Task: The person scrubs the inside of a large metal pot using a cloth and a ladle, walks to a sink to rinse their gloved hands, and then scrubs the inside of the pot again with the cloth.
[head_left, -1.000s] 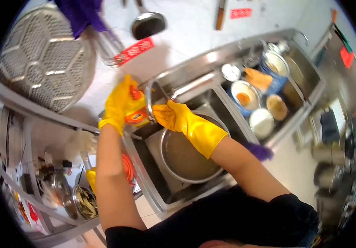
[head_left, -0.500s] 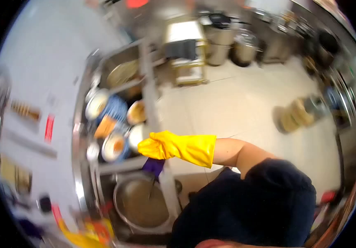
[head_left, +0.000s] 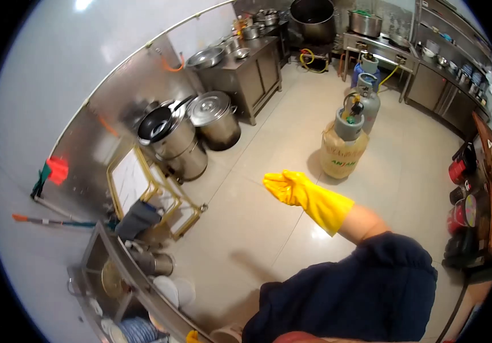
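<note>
My right hand (head_left: 285,188), in a yellow rubber glove, is held out over the tiled floor. Its fingers are curled together, and a faint thin line shows beside the fingertips; what they hold, if anything, I cannot make out. Only a small yellow piece of my left hand (head_left: 193,336) shows at the bottom edge, near the metal sink (head_left: 138,276), with its fingers mostly out of view. Blue-patterned bowls (head_left: 136,329) sit in the sink at the lower left.
A gold-framed cart (head_left: 156,186) with a grey cloth (head_left: 137,220) stands past the sink. Large steel pots (head_left: 216,120) are by the wall. A gas cylinder (head_left: 343,151) stands on the floor beyond my right hand. Red containers (head_left: 460,171) line the right side.
The view has swung from the sink toward the room. My right hand has gone from above the sink's edge to over the floor. The basin and most dishes have left view.
</note>
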The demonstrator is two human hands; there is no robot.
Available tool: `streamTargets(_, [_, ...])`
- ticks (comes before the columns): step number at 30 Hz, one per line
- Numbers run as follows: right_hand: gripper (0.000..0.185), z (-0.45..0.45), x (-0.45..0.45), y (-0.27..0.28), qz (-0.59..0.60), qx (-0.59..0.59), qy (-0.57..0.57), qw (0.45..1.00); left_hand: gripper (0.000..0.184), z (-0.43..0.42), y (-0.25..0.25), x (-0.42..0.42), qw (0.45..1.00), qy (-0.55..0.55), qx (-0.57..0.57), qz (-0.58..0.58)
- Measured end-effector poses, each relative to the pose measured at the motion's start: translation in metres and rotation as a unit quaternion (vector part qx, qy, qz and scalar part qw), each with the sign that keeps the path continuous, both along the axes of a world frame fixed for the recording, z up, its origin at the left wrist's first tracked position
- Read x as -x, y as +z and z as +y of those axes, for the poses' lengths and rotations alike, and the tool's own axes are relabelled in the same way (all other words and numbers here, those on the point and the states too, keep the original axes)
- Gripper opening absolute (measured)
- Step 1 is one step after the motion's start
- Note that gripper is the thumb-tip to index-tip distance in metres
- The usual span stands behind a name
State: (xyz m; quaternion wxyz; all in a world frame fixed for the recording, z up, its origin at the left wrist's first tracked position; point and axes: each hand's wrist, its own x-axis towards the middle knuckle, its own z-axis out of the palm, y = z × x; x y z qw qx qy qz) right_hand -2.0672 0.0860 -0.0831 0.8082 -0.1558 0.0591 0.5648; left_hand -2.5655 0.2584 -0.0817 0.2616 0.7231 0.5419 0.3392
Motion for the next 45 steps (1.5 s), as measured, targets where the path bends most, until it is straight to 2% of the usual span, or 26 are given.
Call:
streamTargets(6, [0.049, -0.034, -0.154, 0.002, 0.068, 0.050, -0.220, 0.972, 0.034, 0.096, -0.018, -0.160, 0.998, -0.051, 0.024, 0.014])
streamTargets(10, [0.048, -0.061, -0.223, -0.008, 0.075, 0.024, -0.332, 0.940, 0.035, 0.177, -0.017, -0.286, 0.988, -0.148, 0.031, 0.016])
streamTargets(14, [0.045, -0.076, -0.292, -0.001, 0.061, 0.003, -0.436, 0.898, 0.035, 0.240, -0.008, -0.466, 0.955, -0.296, 0.020, -0.010])
streamTargets(16, [0.044, -0.095, -0.324, -0.034, 0.019, -0.051, -0.450, 0.891, 0.036, 0.258, -0.007, -0.581, 0.918, -0.395, 0.015, -0.028])
streamTargets(17, [0.044, -0.090, -0.333, -0.022, 0.039, -0.030, -0.499, 0.865, 0.036, 0.267, -0.021, -0.645, 0.893, -0.447, 0.045, -0.033])
streamTargets(18, [0.044, -0.089, -0.350, -0.022, 0.043, -0.022, -0.521, 0.852, 0.037, 0.266, -0.018, -0.703, 0.866, -0.494, 0.073, -0.037])
streamTargets(20, [0.044, -0.093, -0.400, -0.025, 0.040, -0.003, -0.565, 0.824, 0.038, 0.245, -0.002, -0.804, 0.838, -0.544, 0.041, 0.002])
streamTargets(23, [0.044, -0.101, -0.488, -0.040, 0.040, -0.009, -0.588, 0.808, 0.039, 0.184, 0.061, -0.893, 0.839, -0.537, 0.075, 0.044])
streamTargets(25, [0.044, -0.101, -0.547, -0.034, 0.050, -0.029, -0.609, 0.791, 0.040, 0.221, -0.001, -0.939, 0.854, -0.513, 0.087, 0.008])
streamTargets(27, [0.044, -0.096, -0.611, -0.027, 0.042, -0.027, -0.620, 0.783, 0.043, 0.264, -0.044, -0.977, 0.840, -0.538, 0.069, 0.026])
streamTargets(29, [0.045, -0.091, -0.678, -0.023, 0.033, -0.044, -0.616, 0.786, 0.045, 0.290, -0.072, -1.002, 0.867, -0.479, 0.135, 0.015])
streamTargets(31, [0.046, -0.093, -0.742, -0.030, 0.024, -0.056, -0.596, 0.801, 0.044, 0.304, -0.081, -1.022, 0.865, -0.483, 0.136, 0.013])
streamTargets(33, [0.047, -0.091, -0.809, -0.022, 0.044, -0.084, -0.591, 0.801, 0.040, 0.336, -0.123, -1.057, 0.861, -0.442, 0.249, -0.028])
streamTargets(34, [0.047, -0.088, -0.840, -0.020, 0.053, -0.079, -0.594, 0.799, 0.040, 0.345, -0.141, -1.082, 0.863, -0.428, 0.266, -0.028])
streamTargets(35, [0.046, -0.089, -0.868, -0.025, 0.063, -0.074, -0.604, 0.791, 0.039, 0.336, -0.135, -1.131, 0.868, -0.425, 0.256, -0.015])
streamTargets(36, [0.044, -0.092, -0.893, -0.035, -0.005, -0.174, -0.541, 0.823, 0.039, 0.317, -0.116, -1.183, 0.871, -0.435, 0.228, 0.004])
streamTargets(37, [0.044, -0.093, -0.922, -0.043, 0.081, -0.128, -0.592, 0.791, 0.039, 0.306, -0.104, -1.234, 0.862, -0.462, 0.210, 0.012])
streamTargets(38, [0.045, -0.088, -0.942, -0.041, 0.109, -0.121, -0.629, 0.760, 0.039, 0.290, -0.084, -1.284, 0.852, -0.489, 0.187, 0.019])
streamTargets(40, [0.050, -0.084, -0.990, -0.053, 0.055, -0.089, -0.635, 0.766, 0.039, 0.272, -0.059, -1.386, 0.808, -0.568, 0.153, 0.027])
streamTargets(43, [0.057, -0.081, -1.060, -0.009, 0.074, -0.047, -0.663, 0.744, 0.038, 0.241, -0.031, -1.523, 0.746, -0.654, 0.122, 0.022])
streamTargets(45, [0.055, -0.081, -1.089, 0.011, 0.083, -0.050, -0.680, 0.727, 0.038, 0.226, -0.009, -1.604, 0.704, -0.701, 0.111, 0.016])
